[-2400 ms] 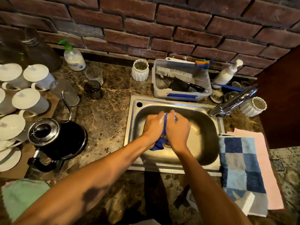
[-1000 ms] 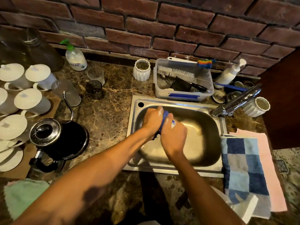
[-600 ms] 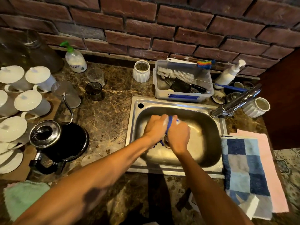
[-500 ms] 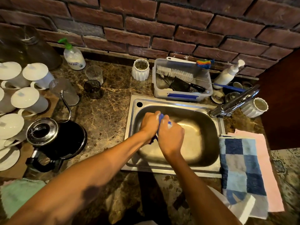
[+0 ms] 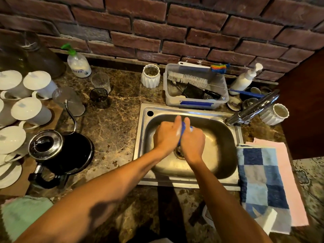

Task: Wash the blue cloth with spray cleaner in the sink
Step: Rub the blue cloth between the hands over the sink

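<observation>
Over the rectangular stainless-steel sink (image 5: 228, 174) set in the brown marbled worktop (image 5: 112, 125), both forearms reach far and meet, the left hand (image 5: 166, 135) and right hand (image 5: 192, 141) each in a curled grip squeezing the crumpled blue cloth (image 5: 182, 130) between them above the drain.

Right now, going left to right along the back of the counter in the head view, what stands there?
Green-pump soap bottle → white ribbed ceramic cup → clear plastic tub of brushes → white pump bottle.
</observation>
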